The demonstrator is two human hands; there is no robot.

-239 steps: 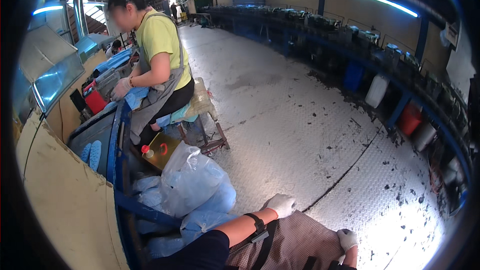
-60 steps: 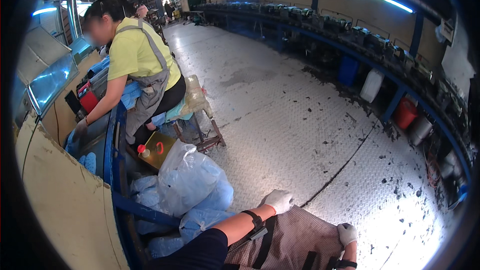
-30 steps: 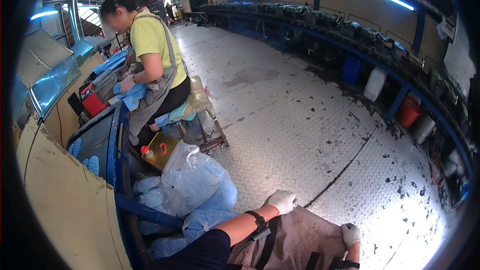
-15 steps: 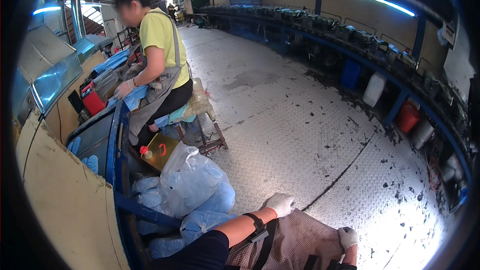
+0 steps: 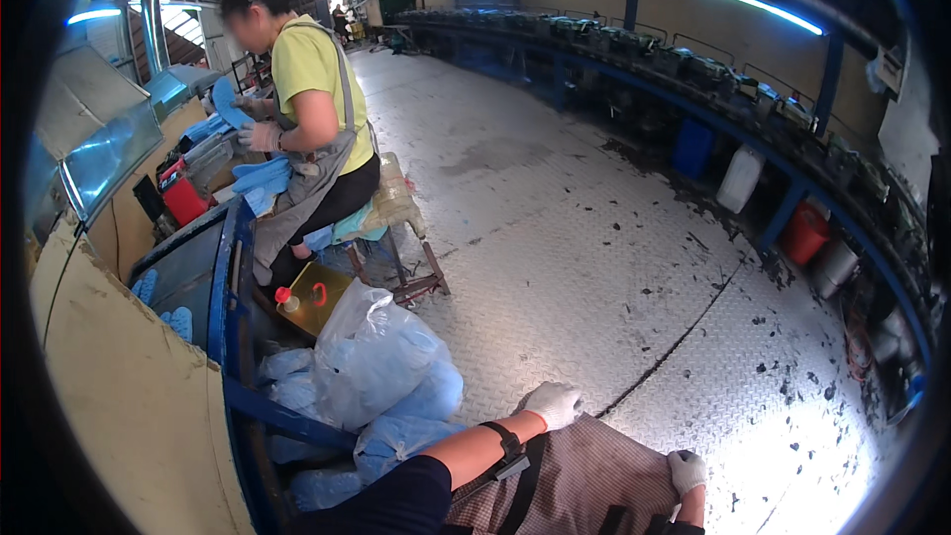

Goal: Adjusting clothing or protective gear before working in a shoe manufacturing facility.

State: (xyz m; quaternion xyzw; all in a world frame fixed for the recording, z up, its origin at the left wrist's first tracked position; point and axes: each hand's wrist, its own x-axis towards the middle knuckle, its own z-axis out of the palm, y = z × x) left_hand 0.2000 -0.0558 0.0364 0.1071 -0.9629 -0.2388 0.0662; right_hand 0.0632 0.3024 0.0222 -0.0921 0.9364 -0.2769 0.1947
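My left hand, in a white knit glove, rests at the far left edge of the brown checked apron over my lap. Its fingers lie loosely over the cloth, holding nothing I can see. The right hand, also gloved, lies open over the apron's right edge, fingers bent forward. A dark strap with a small device circles my left wrist. Left of that arm are clear plastic bags of light blue pieces. Farther off, a seated co-worker in gloves holds up a blue sole-shaped piece.
A blue metal frame and a beige panel stand at my left. Behind the bags is a yellowish can with a red cap. Along the right wall runs a long machine line, with a red bucket under it.
The co-worker has raised both hands from the lap and now holds up a blue sole-shaped piece. My own hands stay in place on the apron.
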